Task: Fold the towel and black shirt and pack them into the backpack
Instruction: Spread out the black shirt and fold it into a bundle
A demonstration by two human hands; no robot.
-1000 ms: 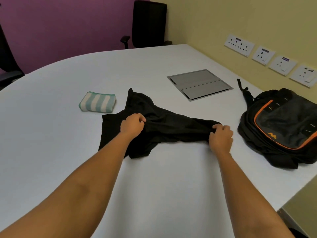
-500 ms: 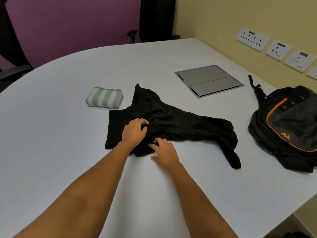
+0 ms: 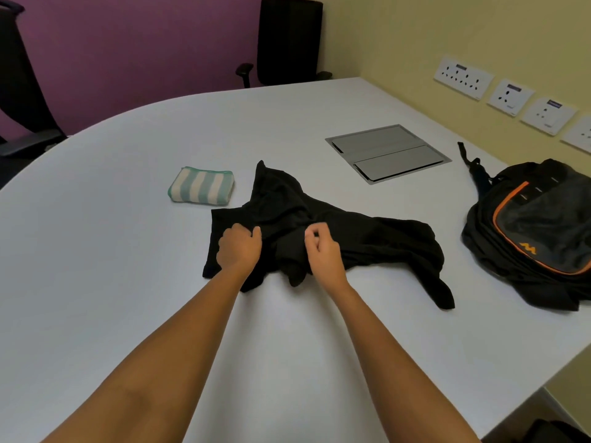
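Towel point(image 3: 200, 190), folded small, lies on the tabletop point(image 3: 128, 282) just left of the black shirt point(image 3: 367, 238), which sprawls crumpled. The left hand point(image 3: 238, 249) grips the shirt's left part with curled fingers. The right hand point(image 3: 323, 251), near it, pinches a bunched fold at the middle. Better to pull the cloth flat and square before folding, I judge. The backpack point(image 3: 537, 231) sits well apart, far right.

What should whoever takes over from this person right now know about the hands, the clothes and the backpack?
Left hand grips the crumpled black shirt near its left edge.
Right hand pinches a fold at the shirt's middle.
Green-and-white striped towel lies folded on the white table, beside the shirt.
Black backpack with orange trim lies to the right, apart.
Done: towel folded. Left: fold shirt, pack both.
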